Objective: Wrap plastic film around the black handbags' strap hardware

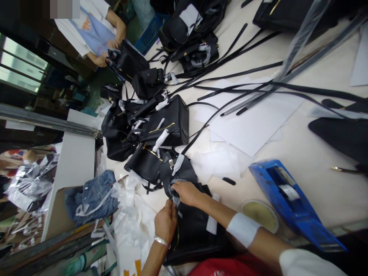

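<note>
A black bag lies at the table's near edge, its flap folded back on the far side. Clear plastic film is bunched around what looks like the bag's handle. My right hand, coming in from the right, has its fingers closed on this film. Just nearer and to the left, my left hand is closed too, with its fingertips at the lower end of the film. The exact grip of the fingertips is partly hidden. White wrapping covers a buckle end on the flap.
Several black bags crowd the table beyond my hands. Long black straps cross white paper sheets. A blue tape dispenser and a tape roll sit at right. A co-worker handles a bag at far left.
</note>
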The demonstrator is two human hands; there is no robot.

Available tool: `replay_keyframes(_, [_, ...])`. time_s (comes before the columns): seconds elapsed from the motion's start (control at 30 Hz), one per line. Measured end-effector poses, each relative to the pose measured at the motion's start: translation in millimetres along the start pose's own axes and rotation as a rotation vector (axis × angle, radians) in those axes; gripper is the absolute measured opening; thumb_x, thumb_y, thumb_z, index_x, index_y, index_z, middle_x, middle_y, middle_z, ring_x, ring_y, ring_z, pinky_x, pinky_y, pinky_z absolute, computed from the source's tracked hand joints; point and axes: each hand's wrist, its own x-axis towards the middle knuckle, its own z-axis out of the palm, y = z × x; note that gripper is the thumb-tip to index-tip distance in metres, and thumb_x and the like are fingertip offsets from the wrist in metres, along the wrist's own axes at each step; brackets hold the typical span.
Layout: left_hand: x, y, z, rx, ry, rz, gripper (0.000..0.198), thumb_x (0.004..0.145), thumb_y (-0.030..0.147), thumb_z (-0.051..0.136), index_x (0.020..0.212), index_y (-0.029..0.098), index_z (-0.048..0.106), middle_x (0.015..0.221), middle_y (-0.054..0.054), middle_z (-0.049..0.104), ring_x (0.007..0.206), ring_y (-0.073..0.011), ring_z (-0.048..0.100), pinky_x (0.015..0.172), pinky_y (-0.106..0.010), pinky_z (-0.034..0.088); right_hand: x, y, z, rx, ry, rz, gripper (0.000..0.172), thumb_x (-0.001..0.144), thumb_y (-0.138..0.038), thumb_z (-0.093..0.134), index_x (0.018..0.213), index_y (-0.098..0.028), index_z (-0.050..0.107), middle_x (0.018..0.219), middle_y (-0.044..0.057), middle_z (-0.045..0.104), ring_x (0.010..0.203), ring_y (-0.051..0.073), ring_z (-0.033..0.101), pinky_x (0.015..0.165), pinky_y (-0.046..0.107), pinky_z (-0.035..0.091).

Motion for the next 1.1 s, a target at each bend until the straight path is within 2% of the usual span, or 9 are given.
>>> replay_keyframes(0.13, [-2.0, -0.2, -1.7, 0.001, -0.014, -0.046, 0.020, 0.094, 0.033, 0.032, 0.087, 0.020, 0.046, 0.064, -0.003, 0.064, 0.060, -0.0179, 0.062, 0.052, -0.026, 0.022, 13.1, 3.8, 8.4, 0.104, -0.078, -0.008, 0.031, 0.074, -0.005, 0.048, 0.098, -0.019, 0.063, 0.101, 0.007, 0.065, 0.095, 0.020, 0.059, 0.082, 0.029, 0.042])
replay_keyframes(0.3, [-1.2, -1.7, -0.4, -0.016, -0.037, -0.068, 0.019, 0.094, 0.032, 0.032, 0.085, 0.020, 0.044, 0.064, -0.003, 0.064, 0.060, -0.0182, 0.062, 0.051, -0.026, 0.023, 18.1, 12.7, 5.3, 0.194, -0.144, 0.030, 0.029, 0.073, -0.007, 0.051, 0.093, -0.024, 0.065, 0.088, -0.002, 0.069, 0.083, 0.014, 0.063, 0.069, 0.021, 0.042])
replay_keyframes(0.43, [2.4, -5.5, 2.4, -0.004, -0.046, -0.056, 0.019, 0.094, 0.032, 0.031, 0.084, 0.021, 0.042, 0.063, -0.003, 0.064, 0.059, -0.0188, 0.062, 0.050, -0.026, 0.021, 12.5, 8.9, 8.9, 0.126, -0.056, 0.055, 0.037, 0.073, -0.009, 0.052, 0.107, -0.022, 0.059, 0.095, 0.002, 0.068, 0.089, 0.018, 0.062, 0.074, 0.025, 0.041])
replay_keyframes(0.7, [1.9, -3.5, 4.8, -0.048, -0.084, -0.083, 0.021, 0.095, 0.033, 0.025, 0.085, 0.021, 0.039, 0.063, -0.003, 0.063, 0.059, -0.0199, 0.063, 0.050, -0.027, 0.022, 9.2, 10.1, 10.5, 0.130, -0.096, 0.028, 0.029, 0.072, -0.011, 0.052, 0.097, -0.023, 0.061, 0.086, 0.000, 0.069, 0.081, 0.017, 0.063, 0.066, 0.025, 0.041])
replay_keyframes(0.87, [3.4, -3.1, 1.6, -0.077, -0.062, -0.082, 0.021, 0.095, 0.033, 0.025, 0.085, 0.022, 0.039, 0.064, -0.003, 0.063, 0.060, -0.0200, 0.063, 0.052, -0.027, 0.023, 6.1, 10.6, 16.5, 0.095, 0.020, 0.007, 0.042, 0.071, -0.007, 0.050, 0.109, -0.022, 0.057, 0.106, 0.003, 0.065, 0.097, 0.019, 0.059, 0.081, 0.027, 0.041])
replay_keyframes(1.1, [1.1, -3.9, 0.0, -0.056, -0.052, -0.078, 0.020, 0.095, 0.031, 0.027, 0.084, 0.021, 0.040, 0.062, -0.002, 0.062, 0.058, -0.0182, 0.062, 0.051, -0.026, 0.022, 7.6, 7.5, 13.7, 0.012, -0.139, -0.033, 0.028, 0.074, -0.013, 0.053, 0.095, -0.024, 0.067, 0.097, 0.004, 0.067, 0.088, 0.019, 0.061, 0.077, 0.029, 0.043])
